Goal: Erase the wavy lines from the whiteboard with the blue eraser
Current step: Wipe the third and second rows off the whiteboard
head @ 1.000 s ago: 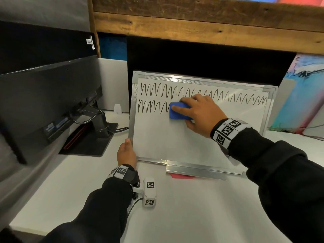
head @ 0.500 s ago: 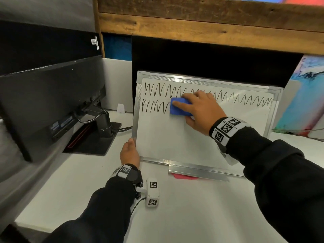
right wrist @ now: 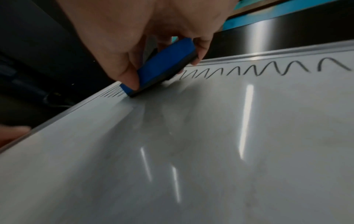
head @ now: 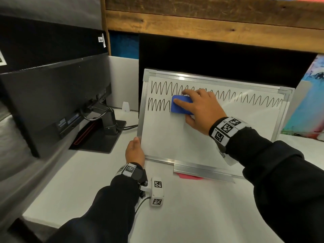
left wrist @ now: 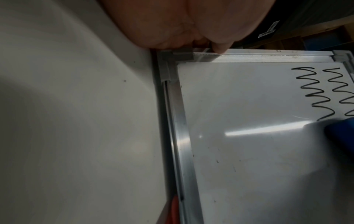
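Your right hand [head: 198, 109] is gripping the blue eraser [head: 181, 106], thumb [right wrist: 126, 71] along one long edge and fingertips [right wrist: 201, 50] curled over the other, pressing its dark pad flat on the whiteboard [head: 175, 141] over the lower wavy line [head: 157, 105]. The upper wavy line [head: 245, 99] is running across the full width above it. Your left hand [head: 134, 152] is pinching the board's lower left corner, thumb on the frame, fingers hidden behind. The board is leaning tilted on the white desk [head: 192, 216] beside a monitor [head: 52, 102].
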`<state>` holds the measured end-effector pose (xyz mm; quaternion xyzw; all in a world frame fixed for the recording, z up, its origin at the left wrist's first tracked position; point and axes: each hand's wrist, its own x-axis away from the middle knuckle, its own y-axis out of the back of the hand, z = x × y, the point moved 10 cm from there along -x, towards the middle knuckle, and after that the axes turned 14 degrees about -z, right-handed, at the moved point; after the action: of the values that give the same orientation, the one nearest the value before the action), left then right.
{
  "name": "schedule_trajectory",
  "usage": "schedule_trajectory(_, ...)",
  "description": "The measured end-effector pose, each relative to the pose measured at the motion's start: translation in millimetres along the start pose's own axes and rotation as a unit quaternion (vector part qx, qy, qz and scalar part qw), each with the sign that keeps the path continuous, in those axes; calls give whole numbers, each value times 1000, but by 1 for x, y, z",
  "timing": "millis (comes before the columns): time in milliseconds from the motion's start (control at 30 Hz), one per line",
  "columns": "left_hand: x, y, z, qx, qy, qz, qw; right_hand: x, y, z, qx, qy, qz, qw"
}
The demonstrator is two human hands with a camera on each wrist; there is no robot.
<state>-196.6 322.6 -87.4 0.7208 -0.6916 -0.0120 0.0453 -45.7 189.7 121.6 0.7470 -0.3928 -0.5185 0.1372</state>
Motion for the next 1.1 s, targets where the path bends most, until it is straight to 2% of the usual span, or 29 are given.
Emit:
schedule_trajectory(100,0,1,-2,-2,-15,-1,1000,8,-9,24,2,77,18,997)
schedule_trajectory(133,0,1,-4,1,-18,0,1000,7,-10,22,1,77,20,997)
schedule_trajectory(233,0,0,-3,5,-17,2,1000,-4,0,6,-4,9,-14,1000)
schedule_trajectory(333,-1,1,-3,2,-19,-2,1000,0,-7,25,-5,74,-3,997)
schedule_trajectory(367,0,1,-4,1,-20,-1,1000,0,-7,23,-4,74,1,997)
schedule_trajectory(467,0,0,-2,0,-19,4,1000,-7,0,7,-14,3,-28,1000)
schedule_trajectory(567,-1,0,-3,-3,-22,1,1000,-2,-9,27,-10,68,-9,998)
schedule_trajectory(700,-1,-1,-3,5,-22,4,1000,-12,-5,13,-16,6,-20,1000)
schedule_trajectory(800,-2,-1,-2,3,-22,3,1000,-11,-10,29,-6,67,-4,998)
schedule_trajectory(900,-2,-2,-3,4,-25,6,1000,-21,-4,12,-5,9,-17,1000)
schedule_trajectory(933,-2,-1,-3,4,-26,4,1000,-22,-4,14,-6,13,-22,1000)
schedule_trajectory(1033,-3,0,-5,-14,-37,1,999,-14,-14,37,-5,94,2,996)
schedule_trajectory(1100,-4,0,-5,-23,-42,1,999,-19,-12,26,-8,54,-2,999)
